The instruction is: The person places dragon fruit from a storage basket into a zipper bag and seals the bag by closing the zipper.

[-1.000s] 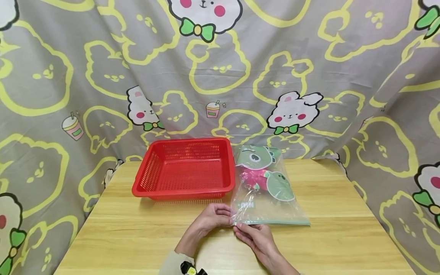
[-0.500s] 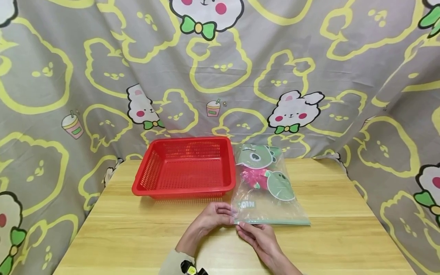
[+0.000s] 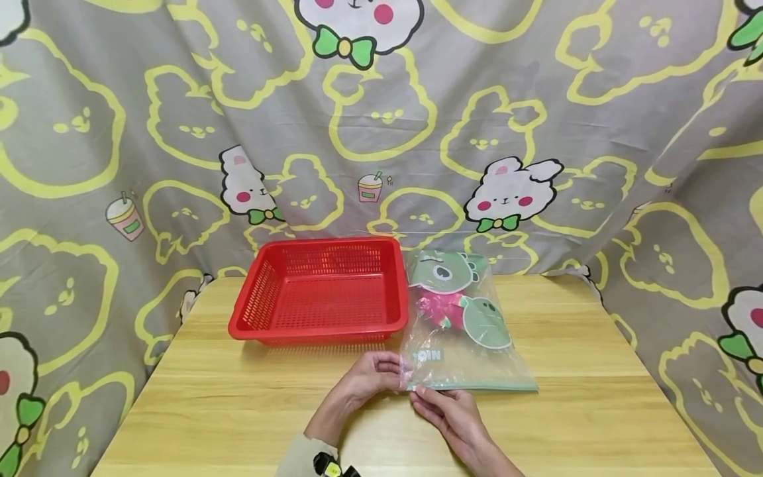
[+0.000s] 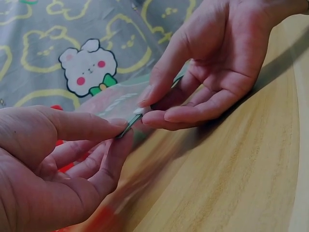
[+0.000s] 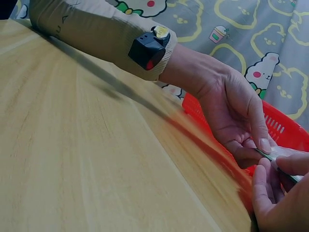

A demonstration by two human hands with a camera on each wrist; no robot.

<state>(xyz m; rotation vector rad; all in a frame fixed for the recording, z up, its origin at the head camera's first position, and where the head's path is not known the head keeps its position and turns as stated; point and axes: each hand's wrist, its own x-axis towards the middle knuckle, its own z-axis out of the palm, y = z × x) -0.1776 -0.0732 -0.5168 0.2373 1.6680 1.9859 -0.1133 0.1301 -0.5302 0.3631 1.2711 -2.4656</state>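
A clear zip bag (image 3: 471, 364) with green animal prints and a green zip strip along its near edge lies on the table. Inside it shows a pink item with green tips (image 3: 441, 310), partly covered by the prints. My left hand (image 3: 371, 379) pinches the bag's near left corner between thumb and fingers. Just to its right, my right hand (image 3: 452, 419) pinches the zip strip at the small white slider (image 4: 138, 111), thumb on top. In the left wrist view both hands' fingertips are close together on the strip.
A red plastic basket (image 3: 238, 329) with slotted walls stands left of the bag, its inside bare. The wooden table (image 3: 197, 411) runs back to a patterned curtain (image 3: 393, 119). A small black device (image 5: 147, 50) is strapped on the left sleeve.
Over the last second the right hand has shifted very slightly right along the zip strip. The left hand stays at the corner, and the basket and bag hold their places.
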